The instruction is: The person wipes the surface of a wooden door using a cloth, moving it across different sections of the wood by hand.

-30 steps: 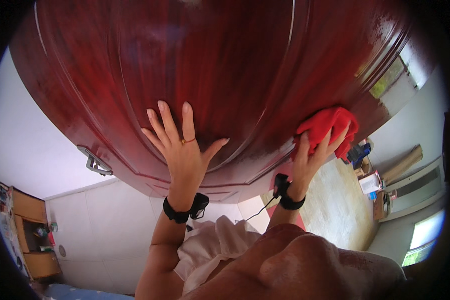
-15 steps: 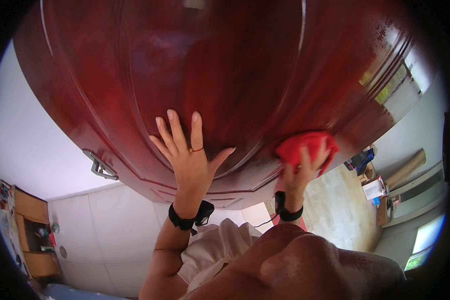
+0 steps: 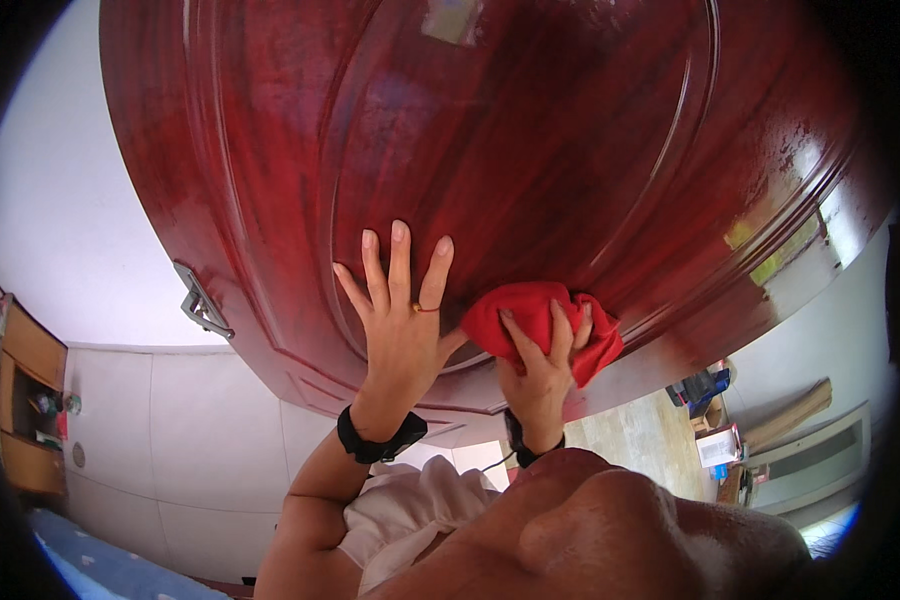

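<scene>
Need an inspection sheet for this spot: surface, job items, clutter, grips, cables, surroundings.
Surface: dark red panelled door, glossy, wood-grained, with bright reflections; metal door handle at its left edge.
Job items: red cloth, bunched, against the door.
Clutter: white box and dark blue bundle at far right; contents too small to tell.
Grips: left grip flat on the door, fingers spread; right grip holding the cloth to the door.
Cables: one thin dark cable by the right wrist; its full run is hidden.
Surroundings: wooden shelf unit at far left, blue fabric lower left.
</scene>
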The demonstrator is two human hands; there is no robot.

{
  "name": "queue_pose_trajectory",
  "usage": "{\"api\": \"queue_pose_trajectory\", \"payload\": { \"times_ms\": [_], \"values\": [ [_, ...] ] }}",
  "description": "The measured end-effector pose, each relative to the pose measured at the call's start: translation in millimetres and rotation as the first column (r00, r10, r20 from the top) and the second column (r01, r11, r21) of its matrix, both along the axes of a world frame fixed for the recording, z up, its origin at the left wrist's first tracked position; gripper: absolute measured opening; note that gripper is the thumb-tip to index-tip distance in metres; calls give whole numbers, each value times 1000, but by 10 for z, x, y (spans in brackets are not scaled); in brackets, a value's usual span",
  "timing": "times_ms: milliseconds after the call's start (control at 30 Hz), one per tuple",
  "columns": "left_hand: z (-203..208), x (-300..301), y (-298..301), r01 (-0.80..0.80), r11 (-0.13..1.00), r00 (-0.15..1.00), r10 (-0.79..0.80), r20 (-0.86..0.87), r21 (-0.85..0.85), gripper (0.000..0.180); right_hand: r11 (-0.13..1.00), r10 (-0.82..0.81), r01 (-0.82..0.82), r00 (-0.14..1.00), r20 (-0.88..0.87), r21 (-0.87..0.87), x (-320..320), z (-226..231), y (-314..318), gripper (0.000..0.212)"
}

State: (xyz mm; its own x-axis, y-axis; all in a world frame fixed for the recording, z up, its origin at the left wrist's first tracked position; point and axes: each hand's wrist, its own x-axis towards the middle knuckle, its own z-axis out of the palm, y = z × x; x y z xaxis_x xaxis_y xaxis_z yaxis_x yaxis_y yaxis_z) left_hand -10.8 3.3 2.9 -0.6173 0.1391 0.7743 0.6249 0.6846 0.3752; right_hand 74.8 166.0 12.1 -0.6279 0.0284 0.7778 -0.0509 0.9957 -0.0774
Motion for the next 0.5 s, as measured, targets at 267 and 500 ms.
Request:
{"api": "queue_pose_trajectory", "payload": {
  "times_ms": [267, 500],
  "values": [
    [61, -34, 102, 15, 994, 997, -7, -73, 107, 109, 990, -135, 134, 888, -440, -33, 252, 145, 1120, 54],
    [67, 6, 98, 14, 994, 997, -6, -76, 107, 110, 968, -231, 135, 800, -553, -209, 5, 311, 610, 54]
  ]
}}
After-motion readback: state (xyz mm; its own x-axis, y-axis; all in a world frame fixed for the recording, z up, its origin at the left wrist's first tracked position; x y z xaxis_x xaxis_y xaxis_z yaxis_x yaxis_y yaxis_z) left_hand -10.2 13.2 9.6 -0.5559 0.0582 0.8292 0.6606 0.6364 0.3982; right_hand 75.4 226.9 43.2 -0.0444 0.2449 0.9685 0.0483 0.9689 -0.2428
